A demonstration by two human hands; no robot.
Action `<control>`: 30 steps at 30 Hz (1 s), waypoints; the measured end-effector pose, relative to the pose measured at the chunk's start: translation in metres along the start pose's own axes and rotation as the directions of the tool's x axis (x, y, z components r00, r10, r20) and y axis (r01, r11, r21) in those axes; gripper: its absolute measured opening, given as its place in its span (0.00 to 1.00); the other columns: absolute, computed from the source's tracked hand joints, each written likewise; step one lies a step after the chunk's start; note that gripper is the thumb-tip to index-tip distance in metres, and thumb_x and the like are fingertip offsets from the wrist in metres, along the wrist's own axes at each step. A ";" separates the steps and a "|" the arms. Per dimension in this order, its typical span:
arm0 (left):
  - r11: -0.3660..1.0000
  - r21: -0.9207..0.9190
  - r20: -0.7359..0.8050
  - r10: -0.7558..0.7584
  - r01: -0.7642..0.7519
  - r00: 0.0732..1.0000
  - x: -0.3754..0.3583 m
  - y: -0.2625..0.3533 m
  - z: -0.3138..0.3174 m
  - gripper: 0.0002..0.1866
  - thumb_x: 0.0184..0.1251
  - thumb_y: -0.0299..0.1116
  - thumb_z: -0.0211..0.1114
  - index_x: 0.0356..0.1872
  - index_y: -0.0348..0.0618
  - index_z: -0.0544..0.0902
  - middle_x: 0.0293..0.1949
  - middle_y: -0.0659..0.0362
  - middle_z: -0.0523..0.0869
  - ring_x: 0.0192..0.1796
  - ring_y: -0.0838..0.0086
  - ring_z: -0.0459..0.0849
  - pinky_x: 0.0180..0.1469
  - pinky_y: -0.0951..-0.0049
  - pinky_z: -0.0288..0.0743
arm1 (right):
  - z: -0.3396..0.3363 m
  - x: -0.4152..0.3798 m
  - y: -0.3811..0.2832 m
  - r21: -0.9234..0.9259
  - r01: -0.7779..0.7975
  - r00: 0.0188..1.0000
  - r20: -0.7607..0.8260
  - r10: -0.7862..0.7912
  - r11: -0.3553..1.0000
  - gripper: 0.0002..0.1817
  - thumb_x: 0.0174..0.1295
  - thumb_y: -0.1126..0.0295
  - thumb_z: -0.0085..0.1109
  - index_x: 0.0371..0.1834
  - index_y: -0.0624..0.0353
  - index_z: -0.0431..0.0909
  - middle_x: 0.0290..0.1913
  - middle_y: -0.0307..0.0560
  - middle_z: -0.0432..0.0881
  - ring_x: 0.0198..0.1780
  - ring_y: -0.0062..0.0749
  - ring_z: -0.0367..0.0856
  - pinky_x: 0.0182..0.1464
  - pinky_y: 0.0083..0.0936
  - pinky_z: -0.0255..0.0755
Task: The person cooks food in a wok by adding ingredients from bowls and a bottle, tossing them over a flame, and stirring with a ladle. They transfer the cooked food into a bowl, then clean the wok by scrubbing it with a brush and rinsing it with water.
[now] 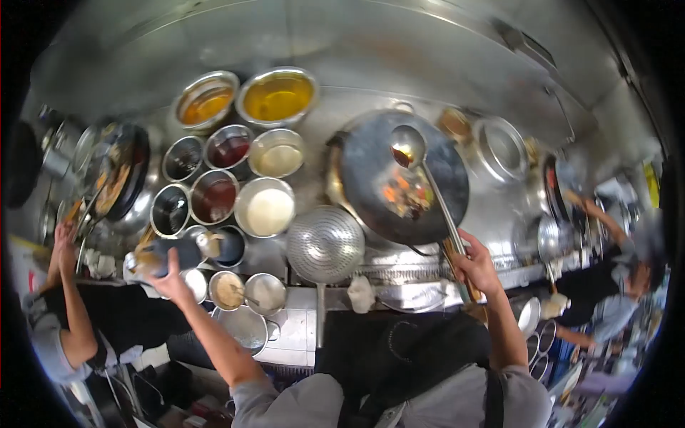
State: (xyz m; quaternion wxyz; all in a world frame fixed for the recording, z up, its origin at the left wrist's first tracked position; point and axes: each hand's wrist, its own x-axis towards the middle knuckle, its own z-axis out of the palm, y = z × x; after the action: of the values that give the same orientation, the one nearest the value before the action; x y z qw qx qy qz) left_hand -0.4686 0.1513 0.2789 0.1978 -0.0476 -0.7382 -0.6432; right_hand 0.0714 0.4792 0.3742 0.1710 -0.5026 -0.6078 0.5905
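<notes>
Black apron (442,346) closest. Gripping ladle (408,137) over food (408,194) in wok (364,171) with right hand (477,267), blurry dark bottle (178,255) with left hand (171,282). Maybe adding sauce (402,156); calls for slow tipping.

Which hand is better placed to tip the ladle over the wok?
Probably the right hand: it grips the ladle, which holds dark liquid above the wok. The left hand is well away, occupied with what looks like a bottle.

No legible text or labels
</notes>
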 end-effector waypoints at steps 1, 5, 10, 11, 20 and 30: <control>0.997 -0.068 0.080 0.051 -0.045 0.996 -0.001 0.015 -0.009 0.44 0.54 0.29 0.80 0.71 0.34 0.65 0.62 0.48 0.77 0.58 0.63 0.79 0.63 0.63 0.73 | -0.010 0.003 0.022 -0.021 0.024 0.999 -0.024 -0.025 0.999 0.34 0.65 0.78 0.57 0.75 0.60 0.61 0.26 0.38 0.75 0.18 0.20 0.71 0.20 0.22 0.66; 0.931 -0.366 0.258 0.094 0.007 0.962 -0.022 0.060 -0.027 0.40 0.59 0.34 0.76 0.70 0.36 0.65 0.60 0.48 0.78 0.57 0.62 0.81 0.62 0.60 0.75 | -0.028 -0.012 0.048 -0.597 0.149 0.978 -0.026 -0.205 0.789 0.33 0.61 0.76 0.60 0.72 0.65 0.64 0.38 0.72 0.84 0.35 0.50 0.88 0.41 0.40 0.81; 0.891 -0.339 0.738 0.053 0.301 0.673 -0.070 0.099 -0.003 0.47 0.54 0.39 0.77 0.74 0.40 0.61 0.58 0.48 0.79 0.57 0.59 0.82 0.61 0.58 0.77 | -0.051 -0.031 0.049 -0.318 -0.124 0.983 0.089 0.161 0.940 0.32 0.61 0.74 0.59 0.71 0.62 0.66 0.40 0.68 0.85 0.39 0.62 0.86 0.45 0.44 0.79; 0.919 -0.223 0.790 -0.027 0.327 0.613 -0.083 0.105 0.011 0.46 0.53 0.39 0.76 0.72 0.37 0.63 0.57 0.49 0.79 0.56 0.62 0.82 0.60 0.62 0.77 | -0.059 -0.024 0.063 -0.395 0.012 0.996 0.090 0.026 0.918 0.32 0.62 0.74 0.60 0.71 0.60 0.67 0.40 0.69 0.84 0.38 0.61 0.86 0.44 0.44 0.79; 0.889 0.411 0.762 -0.456 -0.200 -0.461 -0.243 0.180 0.239 0.48 0.45 0.53 0.79 0.67 0.40 0.72 0.57 0.50 0.81 0.52 0.66 0.84 0.52 0.65 0.79 | -0.140 -0.061 0.080 -0.230 0.158 0.971 0.215 -0.109 0.960 0.32 0.64 0.75 0.60 0.73 0.62 0.66 0.25 0.51 0.82 0.23 0.33 0.81 0.30 0.32 0.75; 0.892 0.435 0.857 -0.367 0.126 -0.361 -0.304 0.168 0.242 0.51 0.49 0.48 0.80 0.72 0.40 0.63 0.58 0.53 0.79 0.57 0.66 0.81 0.61 0.60 0.75 | -0.156 -0.024 0.104 -0.184 0.149 0.980 0.160 -0.120 0.972 0.33 0.62 0.75 0.60 0.73 0.59 0.67 0.32 0.55 0.82 0.23 0.30 0.79 0.28 0.30 0.75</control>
State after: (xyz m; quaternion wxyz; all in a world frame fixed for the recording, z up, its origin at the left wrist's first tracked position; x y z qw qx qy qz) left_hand -0.1913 0.4697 0.3055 -0.6139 -0.3606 -0.6301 -0.3100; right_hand 0.2498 0.5240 0.3288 0.1152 -0.4295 -0.7064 0.5507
